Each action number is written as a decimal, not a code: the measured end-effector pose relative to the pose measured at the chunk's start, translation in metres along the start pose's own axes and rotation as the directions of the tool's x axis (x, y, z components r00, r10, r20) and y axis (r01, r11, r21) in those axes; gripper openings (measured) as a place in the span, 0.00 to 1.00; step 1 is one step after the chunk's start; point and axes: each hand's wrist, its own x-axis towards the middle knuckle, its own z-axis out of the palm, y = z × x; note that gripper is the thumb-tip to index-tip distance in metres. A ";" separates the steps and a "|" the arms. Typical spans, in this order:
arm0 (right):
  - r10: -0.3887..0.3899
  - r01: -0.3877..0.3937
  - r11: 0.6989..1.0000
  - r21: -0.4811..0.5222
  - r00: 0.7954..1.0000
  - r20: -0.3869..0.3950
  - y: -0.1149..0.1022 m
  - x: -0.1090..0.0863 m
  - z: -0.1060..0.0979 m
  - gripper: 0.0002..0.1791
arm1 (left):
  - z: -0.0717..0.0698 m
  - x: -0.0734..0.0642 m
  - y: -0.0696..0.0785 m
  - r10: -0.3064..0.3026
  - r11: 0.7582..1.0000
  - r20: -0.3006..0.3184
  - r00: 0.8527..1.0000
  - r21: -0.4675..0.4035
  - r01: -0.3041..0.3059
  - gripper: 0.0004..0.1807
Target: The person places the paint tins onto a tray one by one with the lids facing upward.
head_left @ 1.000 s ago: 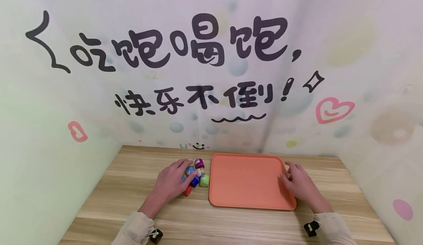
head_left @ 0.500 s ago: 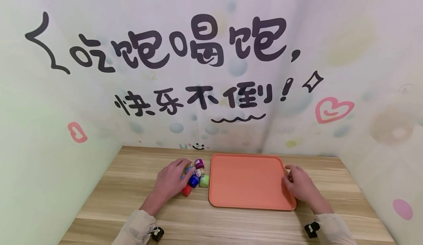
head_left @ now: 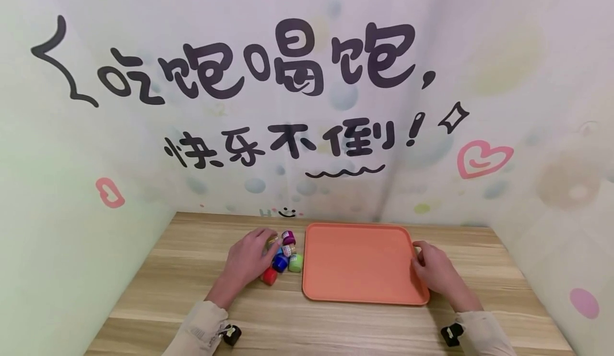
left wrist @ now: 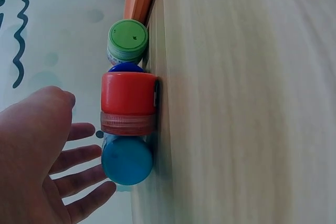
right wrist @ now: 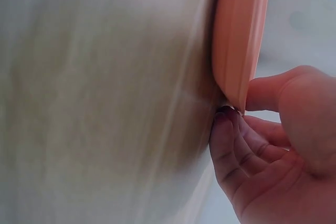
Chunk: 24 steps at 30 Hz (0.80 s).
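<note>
Small lidded paint jars lie in a cluster left of the orange tray (head_left: 357, 263). Among them are a red jar (head_left: 269, 276), a dark blue jar (head_left: 280, 263), a light green jar (head_left: 296, 263) and a purple jar (head_left: 288, 237). My left hand (head_left: 246, 258) is at the cluster's left side, fingers spread and reaching over the far jars. In the left wrist view its fingertips come up to a light blue jar (left wrist: 127, 160); contact is unclear. My right hand (right wrist: 283, 145) pinches the tray's right rim, thumb above and fingers below.
A wooden table (head_left: 326, 329) bears the tray and jars. Behind it stands a printed backdrop (head_left: 297, 196) with dark lettering, and pale side walls close in on both sides. A black wrist device (head_left: 452, 334) sits at the right sleeve.
My left thumb has drawn back from the jars, leaving more of the red and dark blue ones in sight. My right thumb has shifted from over the tray to its right rim.
</note>
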 end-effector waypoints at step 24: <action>0.058 -0.059 0.996 0.059 0.998 0.026 0.003 -0.001 0.002 0.25 | 0.012 0.024 0.003 -0.155 0.986 0.119 0.981 -0.048 0.162 0.13</action>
